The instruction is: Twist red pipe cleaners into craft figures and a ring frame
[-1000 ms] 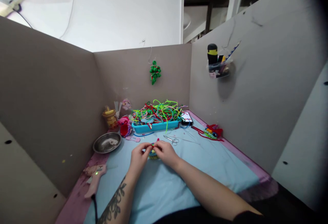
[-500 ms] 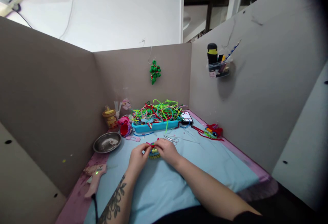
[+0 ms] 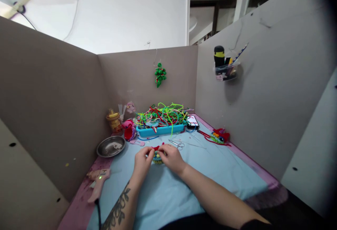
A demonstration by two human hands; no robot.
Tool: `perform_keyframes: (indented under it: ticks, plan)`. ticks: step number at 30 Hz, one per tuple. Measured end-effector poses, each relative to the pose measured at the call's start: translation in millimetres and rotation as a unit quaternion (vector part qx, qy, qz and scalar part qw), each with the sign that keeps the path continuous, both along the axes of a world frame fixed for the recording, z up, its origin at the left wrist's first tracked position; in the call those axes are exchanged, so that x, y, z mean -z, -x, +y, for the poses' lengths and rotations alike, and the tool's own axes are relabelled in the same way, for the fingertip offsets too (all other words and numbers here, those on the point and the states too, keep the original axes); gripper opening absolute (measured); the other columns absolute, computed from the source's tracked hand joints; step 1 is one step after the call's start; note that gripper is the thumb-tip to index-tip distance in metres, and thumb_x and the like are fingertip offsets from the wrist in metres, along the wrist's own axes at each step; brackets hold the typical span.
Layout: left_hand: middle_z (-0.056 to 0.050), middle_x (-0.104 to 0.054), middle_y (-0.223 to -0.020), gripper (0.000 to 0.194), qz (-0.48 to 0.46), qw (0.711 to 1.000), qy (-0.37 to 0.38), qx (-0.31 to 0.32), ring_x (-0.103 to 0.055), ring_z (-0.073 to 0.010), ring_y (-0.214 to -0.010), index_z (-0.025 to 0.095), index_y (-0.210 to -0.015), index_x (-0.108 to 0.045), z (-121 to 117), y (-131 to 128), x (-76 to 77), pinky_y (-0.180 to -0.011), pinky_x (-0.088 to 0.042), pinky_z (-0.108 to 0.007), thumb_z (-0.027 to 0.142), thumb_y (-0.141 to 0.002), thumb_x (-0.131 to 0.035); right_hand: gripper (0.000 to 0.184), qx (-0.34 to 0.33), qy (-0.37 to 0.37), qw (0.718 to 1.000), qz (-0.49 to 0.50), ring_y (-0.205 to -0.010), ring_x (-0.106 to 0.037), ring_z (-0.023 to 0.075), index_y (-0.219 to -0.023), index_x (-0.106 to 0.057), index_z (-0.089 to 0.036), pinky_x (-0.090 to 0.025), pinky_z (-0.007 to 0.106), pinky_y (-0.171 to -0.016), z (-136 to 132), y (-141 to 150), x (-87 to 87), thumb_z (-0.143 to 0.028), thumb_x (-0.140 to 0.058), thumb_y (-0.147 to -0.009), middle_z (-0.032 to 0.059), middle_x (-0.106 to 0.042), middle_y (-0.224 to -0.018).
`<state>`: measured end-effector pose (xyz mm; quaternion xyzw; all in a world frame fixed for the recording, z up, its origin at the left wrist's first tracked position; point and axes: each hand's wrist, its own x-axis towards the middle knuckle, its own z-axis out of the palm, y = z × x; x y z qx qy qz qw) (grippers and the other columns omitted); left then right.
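Note:
My left hand and my right hand meet over the light blue mat. Both pinch a small pipe-cleaner craft piece, yellow and blue below with a red bit on top. The fingers of each hand are curled and closed on it. Most of the piece is hidden between my fingers. Small scissors lie just beyond my right hand.
A blue tray heaped with coloured pipe cleaners stands at the back. A metal dish and a pink glue gun lie at the left. A red pipe-cleaner figure rests by the right wall. Grey partitions enclose the desk.
Both hands stay together on the craft piece with only small finger shifts. The view has drifted slightly.

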<state>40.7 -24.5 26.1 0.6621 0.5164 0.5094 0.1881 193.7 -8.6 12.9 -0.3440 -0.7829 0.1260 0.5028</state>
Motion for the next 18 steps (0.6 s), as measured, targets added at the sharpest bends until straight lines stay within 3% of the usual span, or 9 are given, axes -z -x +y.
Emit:
perform_keyframes:
  ticks: [5, 9, 15, 18]
  plan:
    - [0.002, -0.052, -0.054, 0.027, -0.139, 0.988, 0.068, 0.029, -0.044, -0.0109, -0.051, 0.015, -0.065, -0.061, 1, -4, -0.8, -0.05, -0.033, -0.021, 0.042, -0.07, -0.061, 0.011, -0.066, 0.14, 0.98, 0.128, -0.065, -0.056, 0.0133, -0.078, -0.062, -0.018, -0.043, 0.024, -0.063, 0, 6, 1.3, -0.025, -0.054, -0.079, 0.0013, -0.062, -0.071]
    - [0.006, -0.041, -0.048, 0.032, -0.265, 0.947, 0.156, 0.092, -0.029, -0.0053, -0.04, 0.014, -0.066, -0.057, 2, -7, 1.0, -0.041, -0.02, -0.019, 0.045, -0.066, -0.065, 0.012, -0.122, 0.214, 0.947, 0.205, -0.061, -0.055, 0.0118, -0.075, -0.06, -0.016, -0.044, 0.023, -0.059, 5, 9, 3.9, -0.028, -0.059, -0.075, -0.0002, -0.061, -0.066]
    - [0.004, -0.044, -0.052, 0.029, -0.33, 0.886, 0.253, 0.206, -0.03, -0.0044, -0.043, 0.015, -0.063, -0.052, -3, -4, -7.5, -0.041, -0.016, -0.019, 0.038, -0.062, -0.069, 0.018, -0.218, 0.249, 0.92, 0.211, -0.065, -0.06, 0.0132, -0.075, -0.061, -0.016, -0.047, 0.025, -0.063, 11, 3, 1.6, -0.033, -0.063, -0.073, 0.0005, -0.064, -0.069]
    - [0.004, -0.046, -0.052, 0.028, -0.322, 0.865, 0.306, 0.235, -0.028, -0.0027, -0.041, 0.015, -0.062, -0.049, -7, 0, -11.3, -0.039, -0.013, -0.018, 0.035, -0.06, -0.069, 0.019, -0.215, 0.193, 0.941, 0.175, -0.074, -0.062, 0.0151, -0.089, -0.064, -0.018, -0.048, 0.028, -0.069, 7, -2, -2.7, -0.03, -0.062, -0.074, 0.0026, -0.067, -0.081]
